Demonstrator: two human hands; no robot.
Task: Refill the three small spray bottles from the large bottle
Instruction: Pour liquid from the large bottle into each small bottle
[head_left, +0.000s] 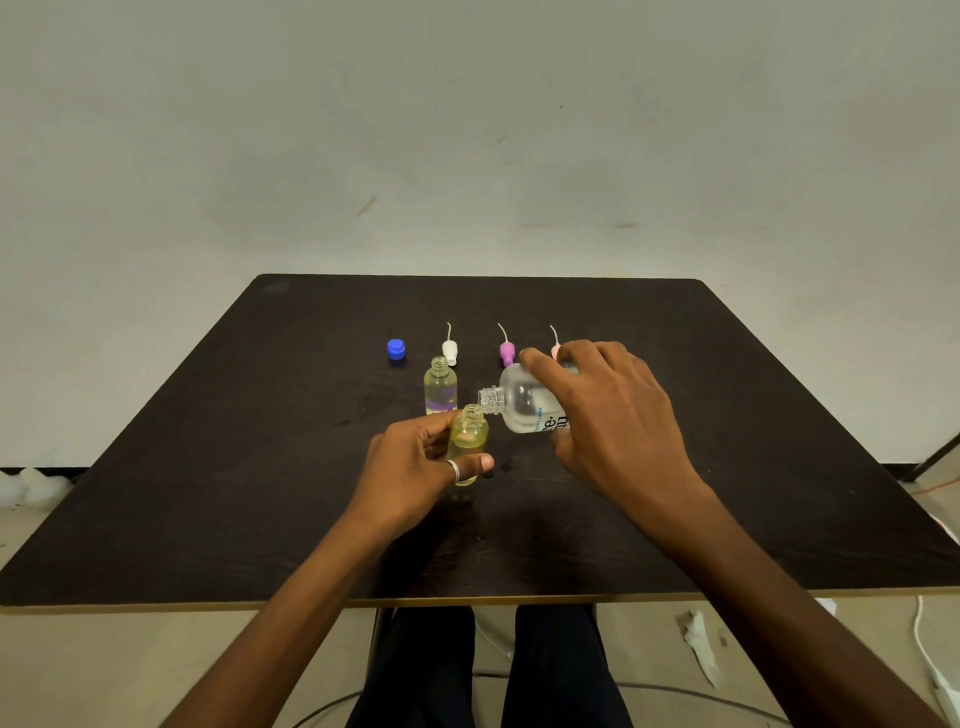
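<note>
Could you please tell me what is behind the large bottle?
A purple spray head and a pink spray head lie behind the large bottle; the right hand covers most of the pink one and anything else there.

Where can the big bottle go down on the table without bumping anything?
Bare table lies left of the blue cap and left hand, and right of the right hand. The middle is crowded: spray tops, standing small bottle, plus the held small bottle and big bottle.

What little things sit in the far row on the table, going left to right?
Blue cap → white spray top → purple spray top → pink spray top, partly hidden behind the right hand.
</note>
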